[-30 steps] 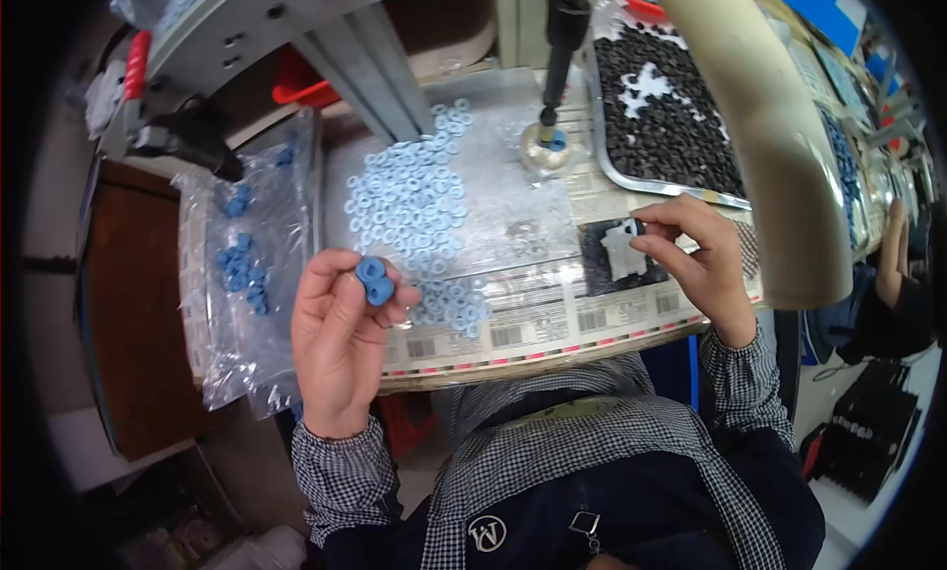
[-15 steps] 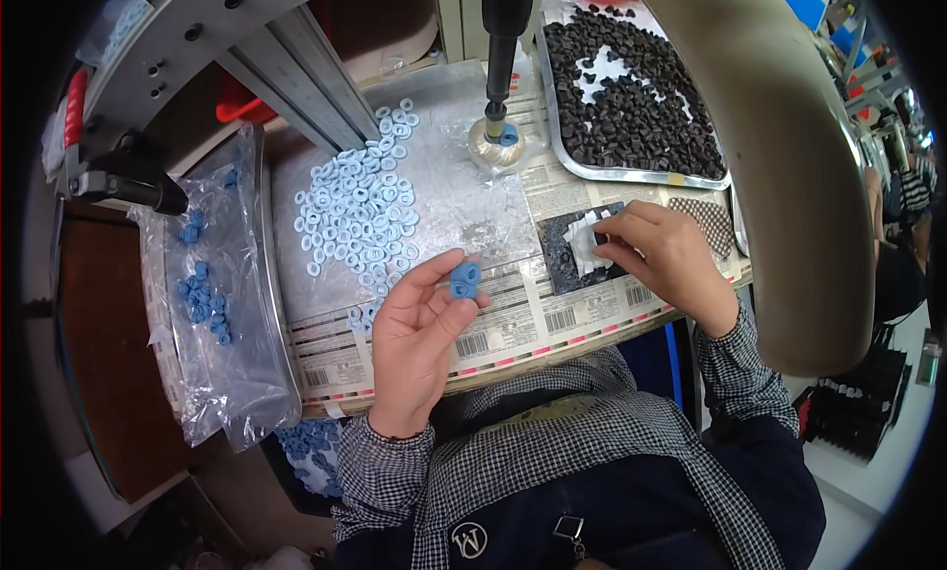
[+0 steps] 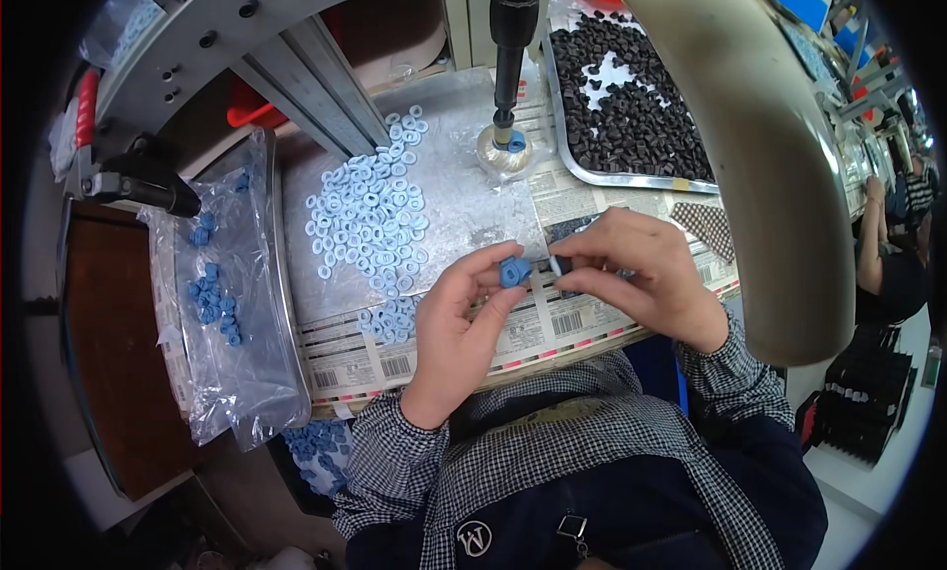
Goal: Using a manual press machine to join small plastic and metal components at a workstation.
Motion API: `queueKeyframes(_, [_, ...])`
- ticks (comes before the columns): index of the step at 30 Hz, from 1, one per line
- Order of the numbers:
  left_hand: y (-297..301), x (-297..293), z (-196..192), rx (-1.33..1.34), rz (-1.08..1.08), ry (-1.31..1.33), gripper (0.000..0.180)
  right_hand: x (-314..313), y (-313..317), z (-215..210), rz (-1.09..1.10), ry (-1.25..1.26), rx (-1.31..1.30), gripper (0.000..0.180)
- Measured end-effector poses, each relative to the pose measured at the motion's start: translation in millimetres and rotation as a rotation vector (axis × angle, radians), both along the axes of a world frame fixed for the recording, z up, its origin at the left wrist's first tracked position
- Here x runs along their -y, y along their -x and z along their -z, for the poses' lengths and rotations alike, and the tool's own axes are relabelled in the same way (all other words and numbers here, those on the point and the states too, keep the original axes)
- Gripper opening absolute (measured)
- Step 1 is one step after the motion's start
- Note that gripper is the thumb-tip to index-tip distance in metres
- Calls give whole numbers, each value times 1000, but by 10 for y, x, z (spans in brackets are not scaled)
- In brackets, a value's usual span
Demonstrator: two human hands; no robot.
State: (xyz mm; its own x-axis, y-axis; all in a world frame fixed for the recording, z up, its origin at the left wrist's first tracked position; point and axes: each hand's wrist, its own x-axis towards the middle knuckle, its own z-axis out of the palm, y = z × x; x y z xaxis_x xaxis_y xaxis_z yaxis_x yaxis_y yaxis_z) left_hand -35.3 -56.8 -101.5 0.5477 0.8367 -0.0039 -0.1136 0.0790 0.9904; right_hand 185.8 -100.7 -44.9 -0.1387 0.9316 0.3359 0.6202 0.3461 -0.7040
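Left hand (image 3: 456, 319) pinching a blue part (image 3: 514, 271) between thumb and fingertips, just above the paper-covered bench edge (image 3: 552, 325). Right hand (image 3: 631, 274) close beside it, fingers curled around a small white piece (image 3: 555, 265) at the tips, almost touching the blue part. Behind the hands, pale blue rings (image 3: 370, 225) scattered on a metal sheet (image 3: 464, 190), a press tool (image 3: 511, 37) standing on a blue piece, a tray (image 3: 631, 180) of black parts at right, a plastic bag (image 3: 232, 304) with blue parts at left.
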Motion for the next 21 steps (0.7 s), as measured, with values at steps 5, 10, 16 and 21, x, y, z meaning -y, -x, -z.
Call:
queueKeyframes(5, [-32, 29, -27, -95, -8, -117, 42, -15, 51, 242, -30, -26, 34, 30])
queueKeyframes(10, [-25, 8, -164, -187, -3, -227, 43, 10, 34, 427, 3, 10, 12, 31])
queueKeyframes(16, [-8, 14, 41, -103, 10, -193, 44, -18, 55, 361, -31, 19, 5, 29])
queueKeyframes(21, [27, -17, 26, -103, 71, -167, 46, -18, 25, 221, -82, 29, 16, 28])
